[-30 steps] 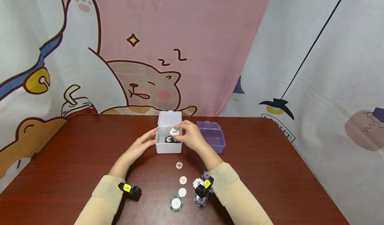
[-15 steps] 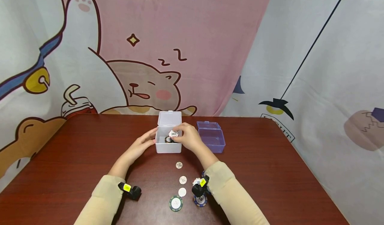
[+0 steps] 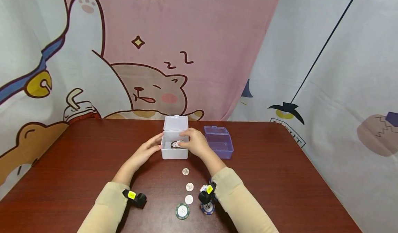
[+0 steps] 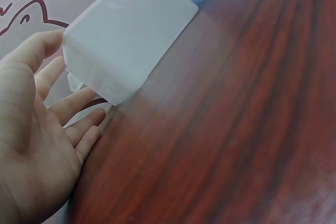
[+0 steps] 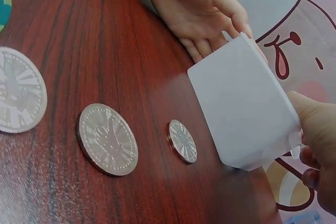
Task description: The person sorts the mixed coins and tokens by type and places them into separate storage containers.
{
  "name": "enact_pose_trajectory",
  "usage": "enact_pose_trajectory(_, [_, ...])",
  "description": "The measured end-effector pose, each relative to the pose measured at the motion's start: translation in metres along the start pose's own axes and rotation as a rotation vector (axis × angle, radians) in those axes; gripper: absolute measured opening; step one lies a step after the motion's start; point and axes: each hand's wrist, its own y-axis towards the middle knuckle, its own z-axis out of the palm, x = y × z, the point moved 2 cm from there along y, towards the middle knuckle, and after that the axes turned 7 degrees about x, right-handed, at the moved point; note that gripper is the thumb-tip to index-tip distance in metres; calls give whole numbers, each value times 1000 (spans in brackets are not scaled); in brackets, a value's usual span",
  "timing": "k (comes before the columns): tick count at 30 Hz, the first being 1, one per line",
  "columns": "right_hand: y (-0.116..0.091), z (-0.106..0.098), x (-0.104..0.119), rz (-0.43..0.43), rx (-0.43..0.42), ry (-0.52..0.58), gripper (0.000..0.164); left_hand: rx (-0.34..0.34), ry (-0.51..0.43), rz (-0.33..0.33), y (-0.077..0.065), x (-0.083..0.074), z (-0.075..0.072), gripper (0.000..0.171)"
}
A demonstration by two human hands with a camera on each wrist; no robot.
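A pale chip [image 3: 178,144] is sitting low inside the white box [image 3: 174,154], against a dark-edged chip [image 3: 172,145]. The right hand [image 3: 197,144] is bending over the box's right wall, thumb close to the pale chip; whether its grip is pinching or freeing it, the views are not telling. The left hand [image 3: 149,148] is resting its loosely extended fingers against the opposite side, gripping nothing. The step in hand is seemingly placing this chip; the next move is probably calling for parted fingers and a clean lift past the wall. On the surface [image 3: 280,177], a purple box [image 3: 226,154] is standing open, and silvery coins [image 3: 189,187], a green-rimmed chip [image 3: 182,211] and a blue-rimmed chip [image 3: 207,208] are lying nearer the person.
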Motion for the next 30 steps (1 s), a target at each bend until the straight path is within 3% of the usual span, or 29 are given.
enact_pose_trajectory(9, [-7,-4,2,-14,-1,15,39,3,1,9,0,0,1,53])
enact_pose_trajectory(21, [-28,-17,13,-89,-46,123,42,-1,3,13,-1,0,0,54])
enact_pose_trajectory(24, [-34,-20,14,-120,-55,157,42,3,-1,14,-3,-10,2,54])
enact_pose_trajectory(30, [-48,-24,15,-167,-43,178,44,1,1,22,-2,-5,1,54])
